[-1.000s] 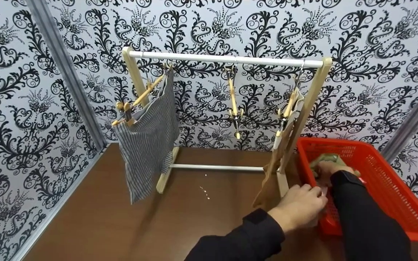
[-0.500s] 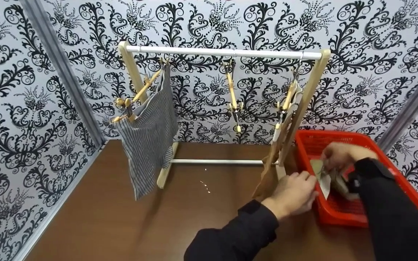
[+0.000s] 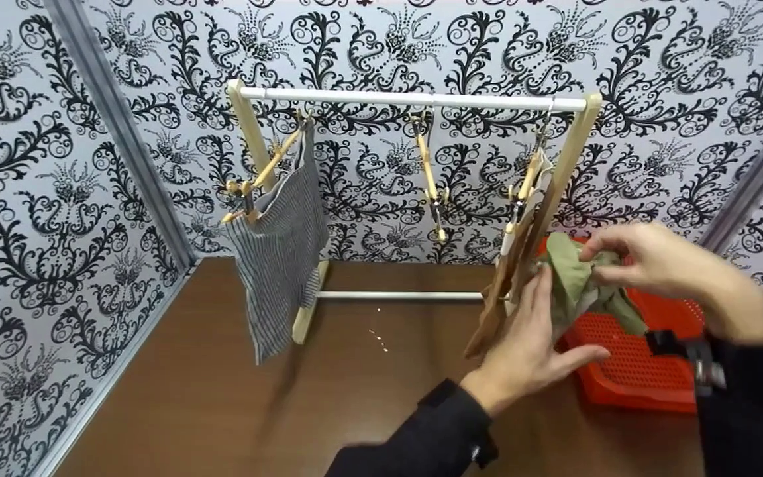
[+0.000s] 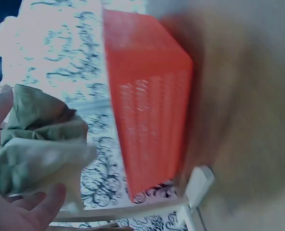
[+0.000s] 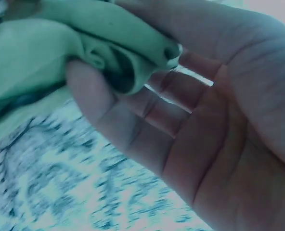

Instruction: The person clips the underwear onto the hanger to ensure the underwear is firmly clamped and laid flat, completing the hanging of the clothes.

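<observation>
A crumpled olive-green cloth [image 3: 568,275] with a paler patch is held up above the near left side of the red basket. My right hand [image 3: 660,265] pinches it between thumb and fingers; in the right wrist view a rolled fold of the cloth [image 5: 41,53] lies in that pinch. My left hand [image 3: 524,344] reaches up to the cloth's left side, fingers straight against it and thumb stretched out to the right. Seen from the left wrist, the bunched cloth [image 4: 41,115] sits between that thumb and the fingers.
A red perforated basket [image 3: 640,354] stands at the right on the brown table [image 3: 368,411]. Left of it is a wooden rack with a white top rail [image 3: 381,98]. From it hang a striped cloth [image 3: 279,258], a bare clip hanger [image 3: 426,169] and a brown cloth [image 3: 497,305].
My right hand has lifted the green cloth out of the basket, up and to the left. The left hand has gone from the basket's rim to the cloth, its fingers straightening.
</observation>
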